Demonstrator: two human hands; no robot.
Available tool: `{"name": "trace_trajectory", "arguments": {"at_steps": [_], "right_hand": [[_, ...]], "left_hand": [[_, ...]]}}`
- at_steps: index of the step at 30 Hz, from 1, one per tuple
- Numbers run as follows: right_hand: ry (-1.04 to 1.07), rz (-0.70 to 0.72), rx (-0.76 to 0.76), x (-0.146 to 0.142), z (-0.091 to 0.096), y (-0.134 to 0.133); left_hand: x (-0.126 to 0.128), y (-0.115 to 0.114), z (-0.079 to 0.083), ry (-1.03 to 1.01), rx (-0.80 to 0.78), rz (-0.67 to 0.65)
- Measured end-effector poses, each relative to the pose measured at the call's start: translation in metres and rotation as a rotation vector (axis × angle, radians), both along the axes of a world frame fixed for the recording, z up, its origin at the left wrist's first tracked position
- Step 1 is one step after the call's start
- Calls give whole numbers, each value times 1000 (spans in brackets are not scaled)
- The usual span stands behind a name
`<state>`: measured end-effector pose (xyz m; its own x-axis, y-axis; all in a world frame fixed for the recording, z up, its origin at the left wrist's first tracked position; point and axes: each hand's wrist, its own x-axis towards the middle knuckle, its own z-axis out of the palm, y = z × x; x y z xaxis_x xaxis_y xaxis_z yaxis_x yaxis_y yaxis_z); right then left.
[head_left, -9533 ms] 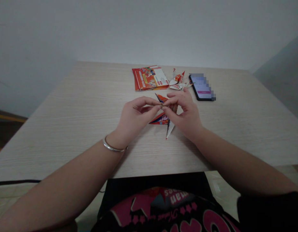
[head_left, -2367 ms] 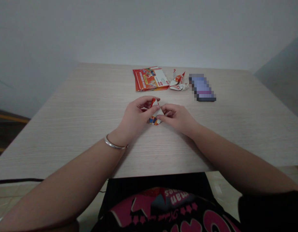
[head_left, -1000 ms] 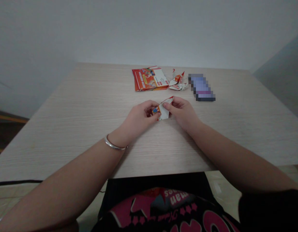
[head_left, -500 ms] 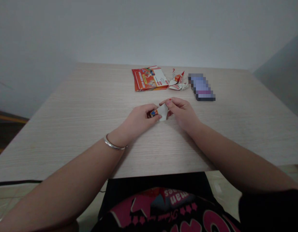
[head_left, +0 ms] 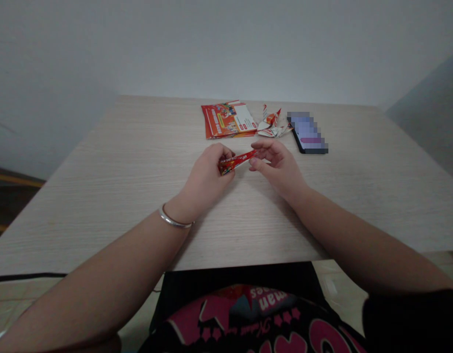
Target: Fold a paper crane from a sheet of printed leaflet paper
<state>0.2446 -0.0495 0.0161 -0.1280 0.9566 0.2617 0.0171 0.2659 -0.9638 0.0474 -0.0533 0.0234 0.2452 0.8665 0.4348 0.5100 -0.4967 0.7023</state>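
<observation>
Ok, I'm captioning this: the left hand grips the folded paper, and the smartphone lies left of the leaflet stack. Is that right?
Not quite: the head view shows the smartphone right of the leaflet stack. The left hand does grip the folded paper.

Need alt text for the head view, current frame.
The left hand holds a folded red printed paper above a pale table, its far end at the fingers of the right hand. Beyond them, left to right, lie a stack of red-and-white printed sheets, a pointed folded-paper shape and a partly pixelated phone.
</observation>
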Motion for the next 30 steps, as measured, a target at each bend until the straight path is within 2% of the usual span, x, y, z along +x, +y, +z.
{"name": "trace_trajectory", "arguments": {"at_steps": [4, 11, 17, 24, 30], "right_hand": [[88, 80, -69, -3, 1, -1], [56, 67, -90, -1, -1, 4], [92, 77, -113, -1, 1, 3], [112, 43, -134, 0, 0, 5], [62, 52, -118, 2, 0, 5]], "left_hand": [[1, -2, -2, -50, -79, -23], [1, 2, -9, -35, 22, -90], [1, -3, -2, 73, 74, -141], [-1, -1, 1, 58, 67, -105], [1, -4, 2, 60, -67, -95]]}}
